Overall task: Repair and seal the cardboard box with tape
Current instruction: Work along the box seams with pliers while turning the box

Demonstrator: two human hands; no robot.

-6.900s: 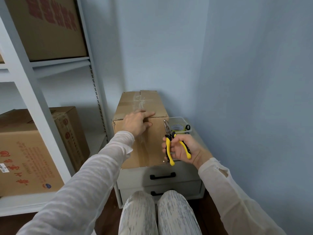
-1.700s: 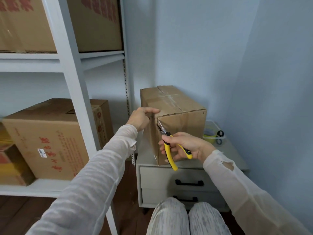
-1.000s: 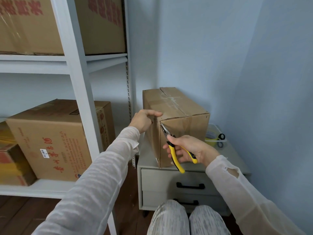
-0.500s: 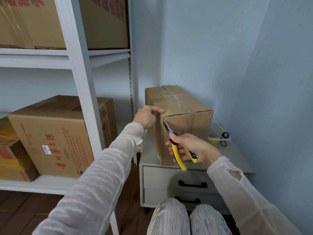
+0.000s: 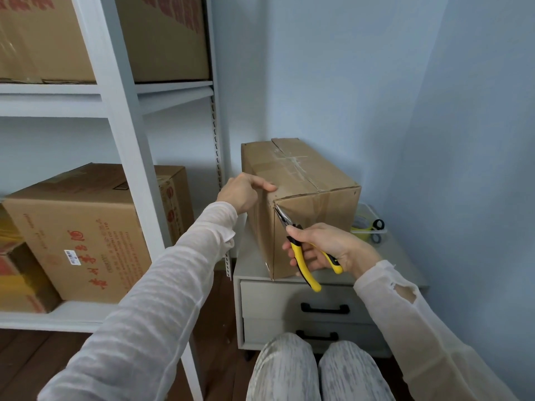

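We hold the box [image 5: 301, 180] and set pliers [image 5: 299, 257] to its near top corner.
From the head view, our two hands are apart. The left hand [image 5: 243, 192] curls over the box's top edge at its near left corner, and the right hand [image 5: 324, 247], in front of the box, is clamped around the yellow handles of the pliers, whose tip touches the corner. The box stands upright on a drawer cabinet [image 5: 269, 296] with old tape across its top. A clear tub [image 5: 373, 215] holding a tape roll [image 5: 360, 227] sits just right of the box, and a white shelf [image 5: 127, 134] with more cartons [image 5: 81, 233] stands to its left.
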